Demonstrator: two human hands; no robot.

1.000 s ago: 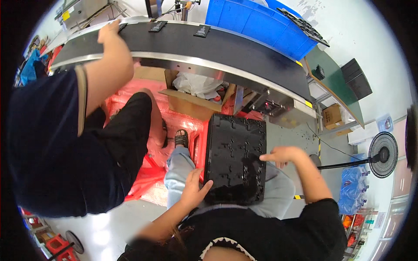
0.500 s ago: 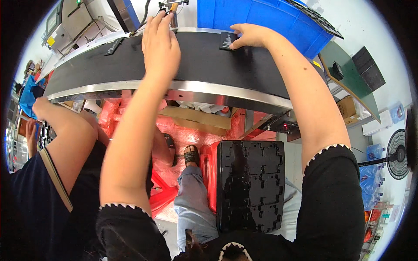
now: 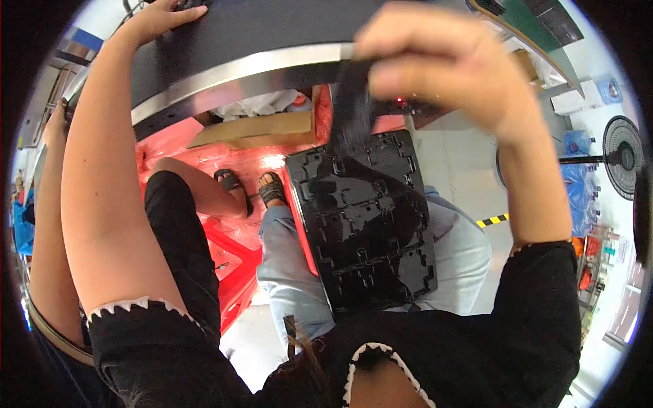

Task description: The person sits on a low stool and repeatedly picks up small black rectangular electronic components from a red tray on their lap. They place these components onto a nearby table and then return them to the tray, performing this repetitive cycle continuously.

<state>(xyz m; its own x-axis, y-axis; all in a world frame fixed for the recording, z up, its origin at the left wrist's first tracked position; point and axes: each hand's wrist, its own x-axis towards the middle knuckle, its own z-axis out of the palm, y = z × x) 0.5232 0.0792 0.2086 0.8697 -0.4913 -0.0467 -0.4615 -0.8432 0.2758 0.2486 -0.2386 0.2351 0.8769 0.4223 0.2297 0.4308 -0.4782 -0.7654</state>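
My right hand (image 3: 442, 71), blurred by motion, is closed on a flat black rectangular piece (image 3: 350, 112). The piece is smeared and hangs in front of the belt's metal edge, above the far end of a black moulded tray (image 3: 374, 211). That tray, with shaped recesses, rests at my lap over something red. At the upper left, my left hand (image 3: 160, 19) reaches onto the black conveyor belt (image 3: 272, 24). Its thumb and fingers close around a small black piece (image 3: 187, 5), partly cut off by the picture's edge.
The belt's metal rail (image 3: 238, 68) crosses in front of me. Below it sits an open cardboard box (image 3: 252, 129) with white material inside. Another person's leg (image 3: 197, 183) and arm are close on my left. A black fan (image 3: 620, 158) stands at the right.
My right hand has lifted the flat black piece off the belt and brought it toward me over the tray. My left hand has moved left along the belt. The view has shifted downward.
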